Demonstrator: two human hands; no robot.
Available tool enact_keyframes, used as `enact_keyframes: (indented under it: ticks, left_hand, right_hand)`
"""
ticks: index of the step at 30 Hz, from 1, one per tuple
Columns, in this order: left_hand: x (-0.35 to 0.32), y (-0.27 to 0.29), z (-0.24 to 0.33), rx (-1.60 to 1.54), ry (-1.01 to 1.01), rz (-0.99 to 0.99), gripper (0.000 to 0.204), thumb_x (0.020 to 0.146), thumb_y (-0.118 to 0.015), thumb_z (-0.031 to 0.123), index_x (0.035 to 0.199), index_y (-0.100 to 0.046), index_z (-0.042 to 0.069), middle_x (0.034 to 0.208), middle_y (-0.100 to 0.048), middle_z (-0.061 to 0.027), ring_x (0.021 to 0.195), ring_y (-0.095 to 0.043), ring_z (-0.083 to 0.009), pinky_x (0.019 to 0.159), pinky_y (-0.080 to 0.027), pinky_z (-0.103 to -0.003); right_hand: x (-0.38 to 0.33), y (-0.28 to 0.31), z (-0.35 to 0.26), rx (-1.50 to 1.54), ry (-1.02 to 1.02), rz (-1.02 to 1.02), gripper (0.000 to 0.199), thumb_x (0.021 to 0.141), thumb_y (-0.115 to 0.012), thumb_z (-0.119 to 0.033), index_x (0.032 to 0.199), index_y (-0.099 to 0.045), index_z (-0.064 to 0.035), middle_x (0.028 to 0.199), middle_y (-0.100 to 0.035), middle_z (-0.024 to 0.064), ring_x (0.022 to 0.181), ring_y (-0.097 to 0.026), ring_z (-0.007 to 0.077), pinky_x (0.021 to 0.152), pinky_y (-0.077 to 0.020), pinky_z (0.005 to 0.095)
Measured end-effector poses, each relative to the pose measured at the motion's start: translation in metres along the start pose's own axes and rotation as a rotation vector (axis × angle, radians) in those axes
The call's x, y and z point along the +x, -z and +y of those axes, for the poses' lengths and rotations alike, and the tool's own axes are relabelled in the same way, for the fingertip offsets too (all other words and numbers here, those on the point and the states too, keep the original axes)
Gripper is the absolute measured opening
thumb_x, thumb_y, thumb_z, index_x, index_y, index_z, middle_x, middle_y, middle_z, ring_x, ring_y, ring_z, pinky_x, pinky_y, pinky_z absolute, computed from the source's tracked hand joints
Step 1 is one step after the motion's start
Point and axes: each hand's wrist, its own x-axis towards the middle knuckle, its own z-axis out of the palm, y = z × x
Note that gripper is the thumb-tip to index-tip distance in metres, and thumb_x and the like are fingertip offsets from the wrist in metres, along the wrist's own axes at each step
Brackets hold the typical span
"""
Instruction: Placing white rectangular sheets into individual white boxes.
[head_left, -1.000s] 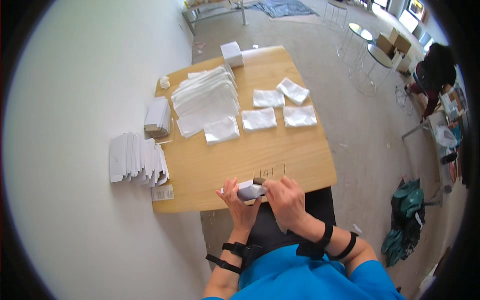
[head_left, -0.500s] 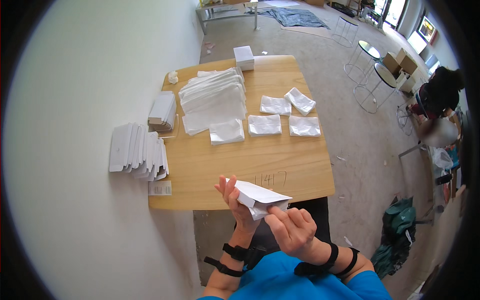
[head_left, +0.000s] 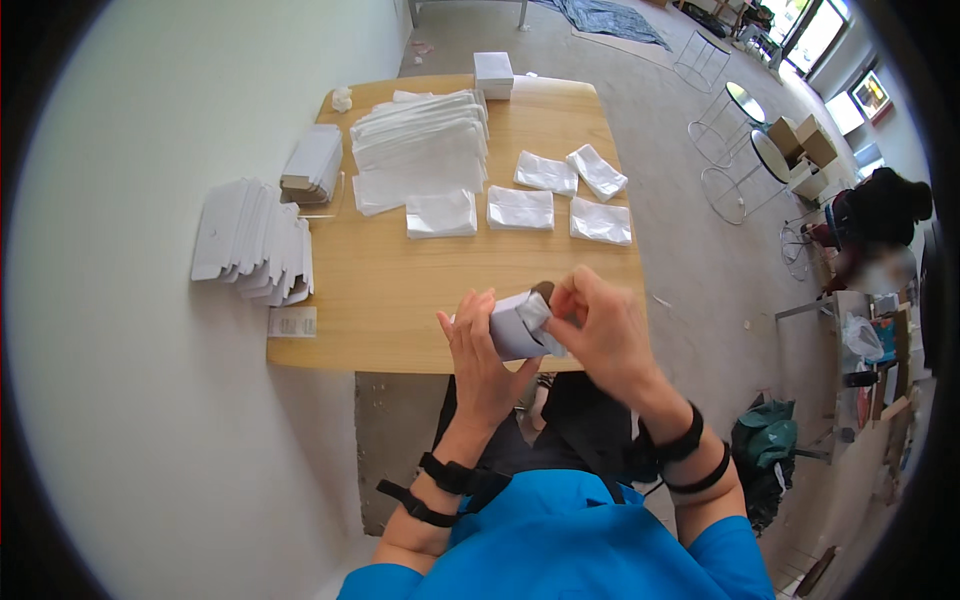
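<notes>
A small white cardboard box is held tilted over the table's near edge, its open end facing right. My left hand is closed around its left side and underside, with the fingers along the outside. A crumpled white plastic packet shows in the box's mouth. At that opening, the thumb and fingers of my right hand pinch the packet's edge; the fingertips partly hide it. A raised flap with a dark inner side stands beside the fingers.
On the wooden table lie a fanned stack of white plastic sleeves and several folded white packets. Flattened white boxes lean along the wall at left. A white box stack stands at the back. A person works far right.
The box has moved forward and right, and its open end is turned more upward. My right hand has risen from below the opening to its upper right side. The view has tipped downward.
</notes>
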Motion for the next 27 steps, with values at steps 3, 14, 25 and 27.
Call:
enact_keyframes:
  ticks: [3, 14, 25, 27]
  left_hand:
    - [-0.005, 0.008, -0.001, 0.041, 0.089, -0.189, 0.098, 0.063, -0.089, 0.021, 0.141, -0.032, 0.005, 0.139, -0.046, -0.0141, 0.133, -0.043, -0.0359, 0.114, -0.019, -0.065]
    - [-0.007, 0.024, -0.109, 0.241, -0.037, -0.804, 0.103, 0.059, -0.090, 0.026, 0.142, -0.035, 0.001, 0.140, -0.045, -0.0205, 0.137, -0.039, -0.0373, 0.117, -0.022, -0.061]
    - [-0.077, 0.004, -0.054, 0.277, 0.015, -0.590, 0.064, 0.079, -0.065, 0.005, 0.140, -0.045, -0.001, 0.132, -0.058, -0.0186, 0.115, -0.060, -0.0338, 0.096, -0.049, -0.042]
    - [-0.086, -0.014, -0.042, 0.243, 0.156, -0.531, 0.061, 0.081, -0.057, 0.003, 0.140, -0.043, -0.006, 0.135, -0.056, -0.0239, 0.104, -0.066, -0.0356, 0.085, -0.055, -0.041]
  right_hand:
    - [0.020, 0.001, 0.032, 0.162, -0.246, -0.217, 0.023, 0.071, -0.081, -0.005, 0.086, -0.064, -0.0005, 0.075, -0.067, 0.0101, 0.071, -0.067, 0.0217, 0.063, -0.0518, 0.0302]
    - [-0.017, -0.129, 0.144, 0.776, -0.560, -0.337, 0.026, 0.077, -0.083, -0.004, 0.093, -0.062, -0.0032, 0.079, -0.067, 0.0027, 0.072, -0.062, 0.0084, 0.065, -0.0484, 0.0206]
    - [-0.034, -0.203, 0.152, 0.557, -0.786, -0.040, 0.029, 0.070, -0.085, -0.005, 0.089, -0.063, -0.0034, 0.081, -0.064, 0.0029, 0.072, -0.061, 0.0112, 0.062, -0.0517, 0.0252]
    - [-0.034, -0.207, 0.155, 0.484, -0.792, -0.041, 0.029, 0.069, -0.086, -0.005, 0.088, -0.063, -0.0030, 0.080, -0.064, 0.0035, 0.072, -0.062, 0.0124, 0.062, -0.0529, 0.0266]
